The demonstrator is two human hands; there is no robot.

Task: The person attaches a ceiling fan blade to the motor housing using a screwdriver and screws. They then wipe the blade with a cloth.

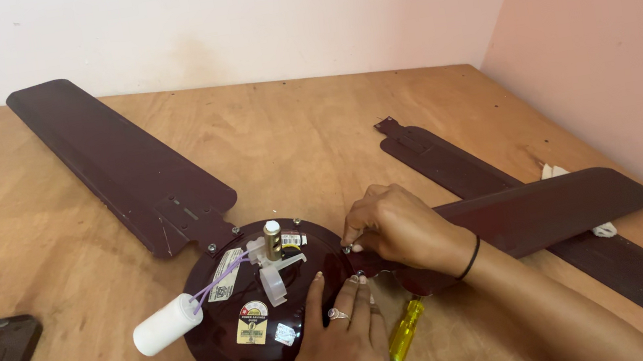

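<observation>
Mostly bare table (pixel 306 132), both hands (pixel 397 229) at fan motor (pixel 260 308) rim

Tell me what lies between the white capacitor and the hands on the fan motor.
In the head view, between the white capacitor and the hands: purple wires, a brass shaft, stickers.
</observation>
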